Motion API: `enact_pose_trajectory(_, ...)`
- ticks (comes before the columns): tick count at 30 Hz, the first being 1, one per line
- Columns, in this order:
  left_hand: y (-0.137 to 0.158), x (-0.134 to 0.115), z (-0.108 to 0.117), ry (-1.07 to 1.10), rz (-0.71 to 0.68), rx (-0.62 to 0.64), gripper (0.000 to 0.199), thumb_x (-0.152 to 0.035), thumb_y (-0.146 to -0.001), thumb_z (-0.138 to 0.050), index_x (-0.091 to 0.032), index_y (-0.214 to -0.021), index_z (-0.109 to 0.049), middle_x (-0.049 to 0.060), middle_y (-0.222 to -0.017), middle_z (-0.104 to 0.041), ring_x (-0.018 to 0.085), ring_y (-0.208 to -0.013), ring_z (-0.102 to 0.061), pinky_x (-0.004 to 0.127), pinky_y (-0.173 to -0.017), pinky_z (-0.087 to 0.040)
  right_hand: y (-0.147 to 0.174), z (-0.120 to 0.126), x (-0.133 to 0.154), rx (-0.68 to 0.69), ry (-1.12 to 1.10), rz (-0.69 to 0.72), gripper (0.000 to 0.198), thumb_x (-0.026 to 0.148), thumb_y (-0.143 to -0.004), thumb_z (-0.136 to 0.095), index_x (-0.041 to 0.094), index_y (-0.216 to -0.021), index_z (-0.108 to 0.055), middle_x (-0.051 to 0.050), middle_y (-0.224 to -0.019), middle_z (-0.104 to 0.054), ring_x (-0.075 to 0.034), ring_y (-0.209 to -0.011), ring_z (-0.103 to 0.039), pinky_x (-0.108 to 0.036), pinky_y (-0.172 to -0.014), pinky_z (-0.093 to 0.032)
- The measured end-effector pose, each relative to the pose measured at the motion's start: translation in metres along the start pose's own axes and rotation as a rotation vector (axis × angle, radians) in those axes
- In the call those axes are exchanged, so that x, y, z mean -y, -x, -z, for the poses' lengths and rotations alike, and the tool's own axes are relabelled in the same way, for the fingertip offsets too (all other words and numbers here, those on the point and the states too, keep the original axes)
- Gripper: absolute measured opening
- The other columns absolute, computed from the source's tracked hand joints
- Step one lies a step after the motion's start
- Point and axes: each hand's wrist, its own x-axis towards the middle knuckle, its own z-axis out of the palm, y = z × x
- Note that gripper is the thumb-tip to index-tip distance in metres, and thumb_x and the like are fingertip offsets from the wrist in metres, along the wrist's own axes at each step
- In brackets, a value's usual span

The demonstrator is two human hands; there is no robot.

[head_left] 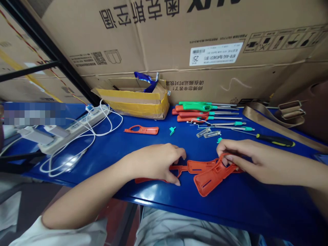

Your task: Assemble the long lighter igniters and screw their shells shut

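Observation:
Two orange plastic handle shells lie near the front edge of the blue table (pixel 230 201). My left hand (pixel 156 162) rests on the flat orange shell (pixel 198 166), fingers curled over its left end. My right hand (pixel 253 159) grips the second orange shell (pixel 211 176), which is tilted up against the first. A third orange shell (pixel 141 130) lies alone farther back. A small teal clip (pixel 172 130) sits near it.
A pile of orange and green lighter-like tools (pixel 202 111) with metal rods lies at the back. A black-yellow screwdriver (pixel 275 140), clear small parts (pixel 208 133), a taped cardboard box (pixel 139 99), a power strip with white cables (pixel 77 126) and brown strapping (pixel 269 119) surround the work area.

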Motion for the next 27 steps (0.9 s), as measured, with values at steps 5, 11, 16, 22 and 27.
enact_pose_trajectory(5,-0.011,-0.006,-0.012,0.019,-0.155,-0.227,0.042,-0.049,-0.093,-0.069,-0.02,-0.123,-0.062,0.009,-0.118,-0.068,0.024,-0.108,-0.065,0.032,-0.09,-0.05,-0.007,-0.017,0.01,0.04,0.052,0.041,0.014,0.015,-0.097,-0.044,0.024,-0.09,-0.052,0.002,-0.084,-0.062,-0.015,-0.074,-0.056,-0.028,-0.068,-0.045)
enact_pose_trajectory(11,-0.043,0.006,-0.035,0.111,-0.286,-0.329,0.005,-0.016,-0.091,-0.068,-0.014,-0.087,-0.07,0.006,-0.093,-0.07,0.02,-0.088,-0.066,0.028,-0.077,-0.051,-0.015,-0.054,0.037,0.008,0.211,0.236,0.045,0.008,-0.095,-0.04,0.03,-0.131,-0.055,-0.003,-0.12,-0.064,-0.019,-0.095,-0.065,-0.033,-0.078,-0.047)
enact_pose_trajectory(16,-0.052,0.022,-0.027,0.161,-0.238,-0.373,0.012,-0.007,-0.089,-0.067,-0.015,-0.091,-0.075,0.004,-0.094,-0.074,0.015,-0.087,-0.069,0.025,-0.081,-0.053,-0.023,-0.074,0.044,-0.008,0.503,0.279,0.058,0.014,-0.095,-0.041,0.028,-0.15,-0.048,-0.011,-0.12,-0.064,-0.021,-0.081,-0.065,-0.031,-0.061,-0.038)
enact_pose_trajectory(22,-0.045,0.041,-0.007,0.043,-0.077,-0.399,0.021,-0.001,-0.083,-0.065,-0.016,-0.091,-0.077,0.005,-0.096,-0.075,0.017,-0.088,-0.069,0.028,-0.082,-0.053,-0.027,-0.074,0.044,0.018,0.542,0.243,0.051,0.014,-0.094,-0.043,0.028,-0.141,-0.057,-0.01,-0.114,-0.065,-0.019,-0.074,-0.064,-0.03,-0.056,-0.03)
enact_pose_trajectory(27,-0.015,0.053,0.011,-0.129,0.076,-0.321,0.028,0.002,-0.08,-0.058,-0.019,-0.087,-0.076,0.004,-0.094,-0.073,0.02,-0.087,-0.068,0.028,-0.077,-0.049,-0.008,-0.051,0.037,0.055,0.357,0.132,0.032,0.018,-0.096,-0.047,0.027,-0.121,-0.066,-0.004,-0.099,-0.073,-0.019,-0.079,-0.067,-0.029,-0.062,-0.038)
